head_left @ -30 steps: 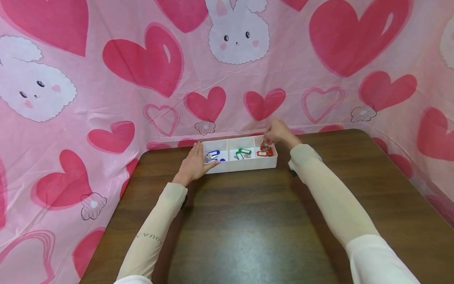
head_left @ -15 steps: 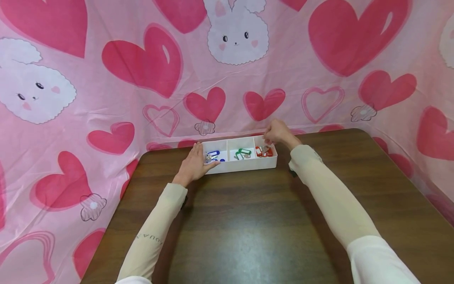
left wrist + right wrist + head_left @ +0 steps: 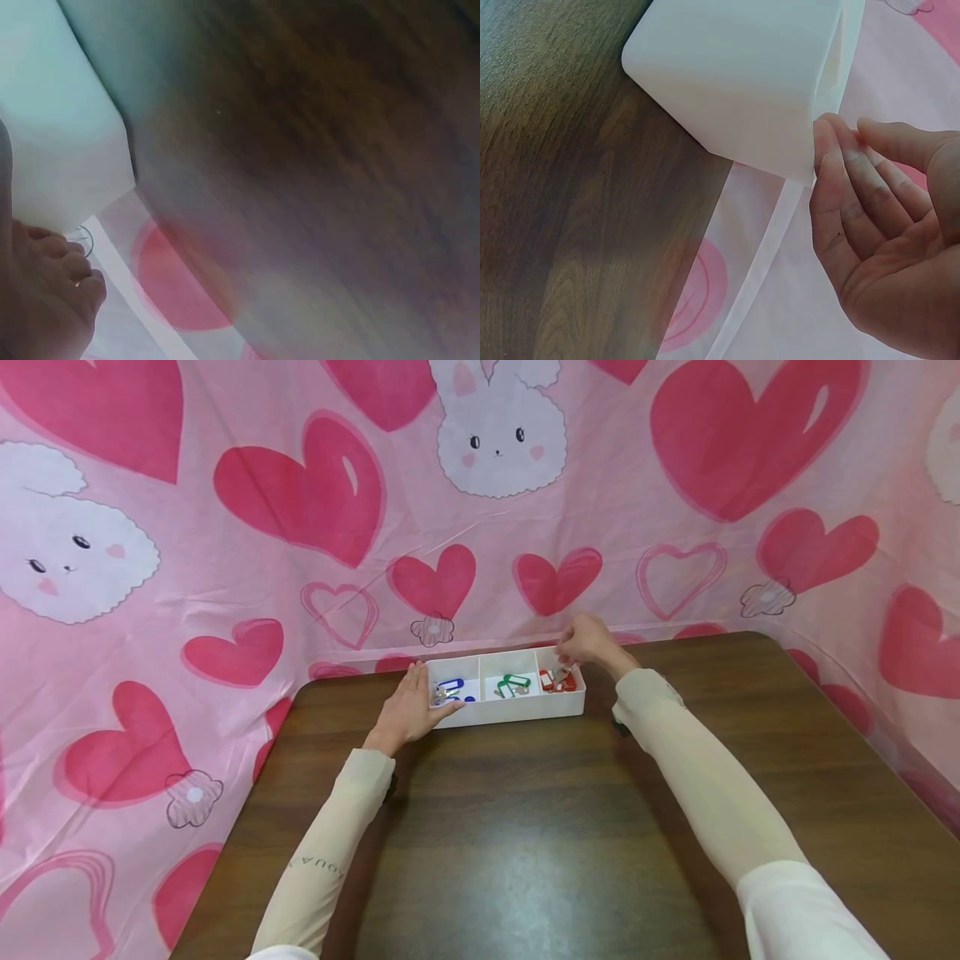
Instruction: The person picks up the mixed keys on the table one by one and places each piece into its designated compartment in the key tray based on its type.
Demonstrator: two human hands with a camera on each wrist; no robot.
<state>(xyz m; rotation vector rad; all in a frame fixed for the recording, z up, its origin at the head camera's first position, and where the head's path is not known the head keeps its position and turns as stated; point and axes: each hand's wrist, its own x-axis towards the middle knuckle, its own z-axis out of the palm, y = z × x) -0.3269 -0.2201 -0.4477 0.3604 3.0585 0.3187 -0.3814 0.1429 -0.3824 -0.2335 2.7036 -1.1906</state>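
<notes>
A white three-compartment box (image 3: 517, 711) stands at the far edge of the table. My left hand (image 3: 405, 710) rests against its left end, fingers straight along the end wall and thumb over the front rim. Blue key tags (image 3: 452, 684) with keys lie in the left compartment, green key tags (image 3: 517, 680) in the middle one. Red key tags (image 3: 558, 681) with keys fill the right compartment. Above these, my right hand (image 3: 588, 642) bends its fingers down. The right wrist view shows thumb and fingertips close together at the box's rim; I cannot tell whether they pinch a key.
The brown wooden table (image 3: 495, 827) spreads out in front of the box. A pink cloth (image 3: 345, 518) with hearts and rabbits hangs right behind the box and along both sides of the table.
A red key tag under my right hand has shifted left and now lies flatter among the others in the right compartment. My left hand and the box keep their places.
</notes>
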